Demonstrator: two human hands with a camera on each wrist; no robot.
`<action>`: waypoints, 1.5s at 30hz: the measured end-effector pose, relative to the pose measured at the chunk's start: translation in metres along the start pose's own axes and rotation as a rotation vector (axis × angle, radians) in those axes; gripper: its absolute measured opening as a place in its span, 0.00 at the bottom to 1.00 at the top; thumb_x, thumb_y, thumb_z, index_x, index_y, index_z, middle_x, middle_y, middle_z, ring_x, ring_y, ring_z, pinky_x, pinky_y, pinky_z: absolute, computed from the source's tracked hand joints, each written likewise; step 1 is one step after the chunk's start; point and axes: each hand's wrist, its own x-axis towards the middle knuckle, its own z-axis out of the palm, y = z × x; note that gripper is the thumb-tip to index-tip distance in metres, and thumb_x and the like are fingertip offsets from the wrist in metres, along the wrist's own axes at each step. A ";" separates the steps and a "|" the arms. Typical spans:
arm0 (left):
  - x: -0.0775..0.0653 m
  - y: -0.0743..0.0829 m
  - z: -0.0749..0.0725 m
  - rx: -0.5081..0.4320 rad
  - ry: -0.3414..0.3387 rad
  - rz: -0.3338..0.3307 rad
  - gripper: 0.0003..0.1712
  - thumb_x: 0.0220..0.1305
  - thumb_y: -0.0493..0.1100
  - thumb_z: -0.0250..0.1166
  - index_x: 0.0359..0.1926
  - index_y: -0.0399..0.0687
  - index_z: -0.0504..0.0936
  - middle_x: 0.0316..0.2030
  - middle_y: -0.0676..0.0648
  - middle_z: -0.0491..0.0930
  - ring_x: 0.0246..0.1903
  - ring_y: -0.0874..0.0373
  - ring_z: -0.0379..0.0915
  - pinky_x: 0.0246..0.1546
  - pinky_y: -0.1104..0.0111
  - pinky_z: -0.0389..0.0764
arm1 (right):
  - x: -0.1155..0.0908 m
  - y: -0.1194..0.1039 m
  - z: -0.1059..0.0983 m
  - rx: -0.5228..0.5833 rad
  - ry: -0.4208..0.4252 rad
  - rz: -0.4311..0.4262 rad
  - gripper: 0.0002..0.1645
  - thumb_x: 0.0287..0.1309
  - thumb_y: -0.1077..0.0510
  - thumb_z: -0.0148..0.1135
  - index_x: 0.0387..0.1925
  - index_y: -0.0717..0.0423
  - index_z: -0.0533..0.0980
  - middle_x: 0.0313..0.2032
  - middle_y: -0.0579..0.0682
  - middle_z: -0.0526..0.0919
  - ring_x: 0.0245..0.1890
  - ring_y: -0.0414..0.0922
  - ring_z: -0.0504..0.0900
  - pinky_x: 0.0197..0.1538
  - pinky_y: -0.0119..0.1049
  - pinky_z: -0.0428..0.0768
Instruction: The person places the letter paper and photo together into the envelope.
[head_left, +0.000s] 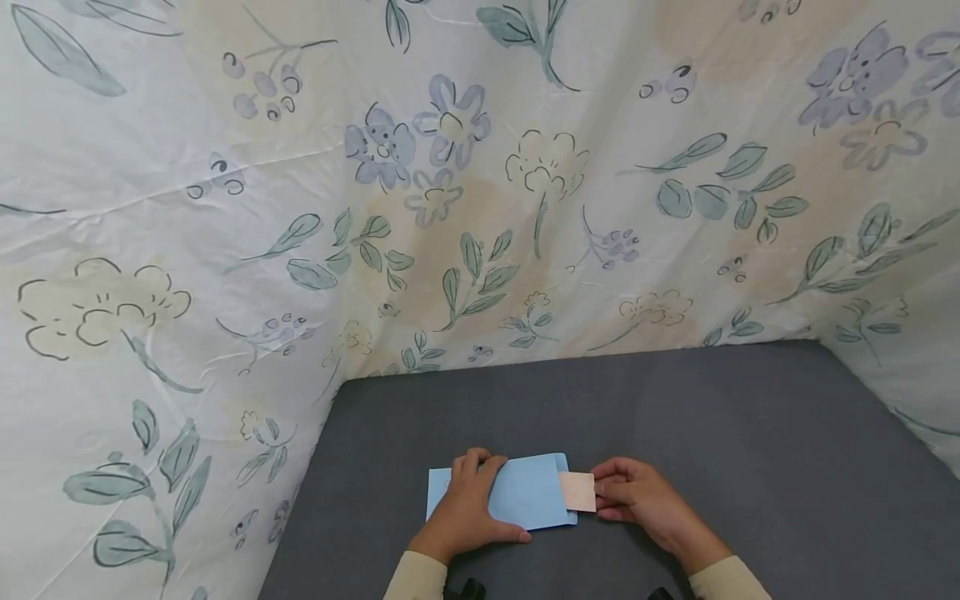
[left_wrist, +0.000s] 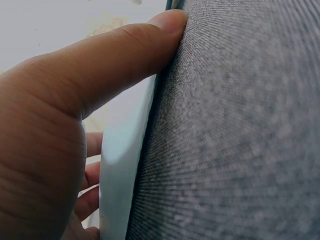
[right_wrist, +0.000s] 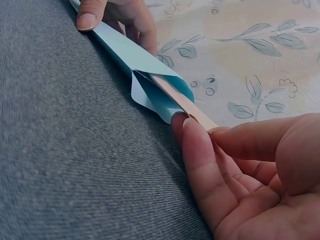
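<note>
A light blue paper envelope [head_left: 527, 490] lies on the dark grey tabletop with its mouth toward the right. Across its left part my left hand [head_left: 467, 510] holds it, thumb along the near edge and fingers at the far edge. My right hand [head_left: 643, 497] pinches the outer end of a pale peach card [head_left: 579, 492] between thumb and fingers. The card's other end is inside the envelope, hidden there. In the right wrist view the envelope's mouth [right_wrist: 157, 95] gapes around the card. The left wrist view has my thumb [left_wrist: 135, 47] beside the envelope's edge [left_wrist: 122, 165].
The grey tabletop [head_left: 712, 417] extends around the envelope on all sides. White fabric with a flower and leaf print [head_left: 480, 208] hangs behind the table and along its left and right sides.
</note>
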 end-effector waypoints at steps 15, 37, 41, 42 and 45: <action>-0.002 0.001 0.000 0.005 -0.003 -0.001 0.70 0.39 0.82 0.82 0.79 0.53 0.73 0.66 0.49 0.65 0.67 0.46 0.58 0.58 0.47 0.78 | 0.002 0.005 0.004 0.002 0.009 -0.007 0.18 0.74 0.64 0.66 0.58 0.73 0.76 0.42 0.58 0.85 0.41 0.53 0.86 0.44 0.45 0.88; -0.003 0.002 0.001 0.004 -0.001 -0.014 0.70 0.39 0.83 0.82 0.79 0.54 0.73 0.67 0.49 0.65 0.67 0.47 0.57 0.59 0.47 0.78 | 0.002 0.005 0.010 0.042 -0.009 -0.015 0.18 0.75 0.65 0.66 0.59 0.74 0.76 0.43 0.58 0.85 0.42 0.52 0.87 0.45 0.44 0.88; -0.002 0.002 0.001 0.002 0.000 -0.014 0.70 0.39 0.83 0.82 0.79 0.54 0.73 0.67 0.49 0.65 0.67 0.47 0.57 0.58 0.46 0.78 | 0.002 0.004 0.011 0.042 -0.007 -0.013 0.18 0.75 0.65 0.65 0.59 0.74 0.76 0.43 0.58 0.85 0.42 0.52 0.86 0.45 0.43 0.88; -0.002 0.002 0.001 0.002 0.000 -0.015 0.70 0.39 0.83 0.82 0.79 0.54 0.73 0.67 0.49 0.65 0.67 0.47 0.57 0.58 0.46 0.78 | 0.002 0.004 0.011 0.042 -0.006 -0.013 0.18 0.75 0.65 0.65 0.59 0.74 0.76 0.43 0.58 0.85 0.42 0.52 0.86 0.45 0.43 0.88; -0.002 0.002 0.000 0.003 0.000 -0.015 0.70 0.39 0.82 0.82 0.79 0.55 0.73 0.67 0.49 0.65 0.67 0.46 0.57 0.59 0.46 0.78 | 0.002 0.003 0.011 0.041 -0.003 -0.011 0.18 0.75 0.65 0.66 0.59 0.74 0.75 0.43 0.58 0.85 0.42 0.52 0.87 0.45 0.44 0.88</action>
